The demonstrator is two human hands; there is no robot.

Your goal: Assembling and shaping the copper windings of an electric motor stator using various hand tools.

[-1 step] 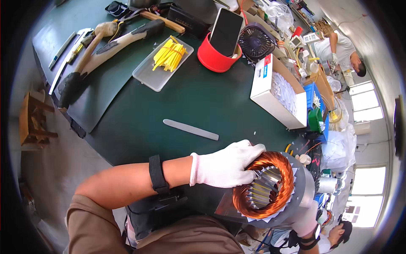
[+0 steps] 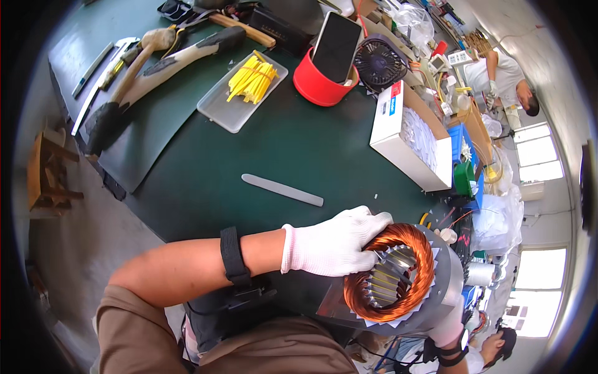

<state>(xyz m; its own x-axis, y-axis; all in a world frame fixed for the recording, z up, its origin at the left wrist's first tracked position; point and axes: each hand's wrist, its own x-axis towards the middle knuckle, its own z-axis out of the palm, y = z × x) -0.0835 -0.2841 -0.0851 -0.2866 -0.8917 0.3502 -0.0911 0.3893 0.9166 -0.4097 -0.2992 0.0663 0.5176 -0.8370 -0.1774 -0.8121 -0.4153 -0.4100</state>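
Note:
A motor stator (image 2: 447, 265) with a grey round body sits tilted at the lower right, its thick copper winding (image 2: 418, 292) facing up. White jagged insulation shows round the coil, and yellow strips line the slots inside the bore. My left hand (image 2: 333, 244), in a white knit glove, is closed on the near-left part of the winding, with fingertips reaching over into the bore. On the stator's right outer side is my right hand (image 2: 448, 327), also gloved and pressed round the body; its fingertips are hidden. A grey flat strip tool (image 2: 282, 190) lies on the dark green table beyond my left hand.
A clear tray (image 2: 233, 121) holds yellow strips (image 2: 252, 80). Behind it stand a red round holder (image 2: 321, 87) with a phone (image 2: 336, 47) and a black fan (image 2: 380, 62). A white box (image 2: 398, 146) holds white slips. A mallet (image 2: 134, 75) lies far left. Two people work at right.

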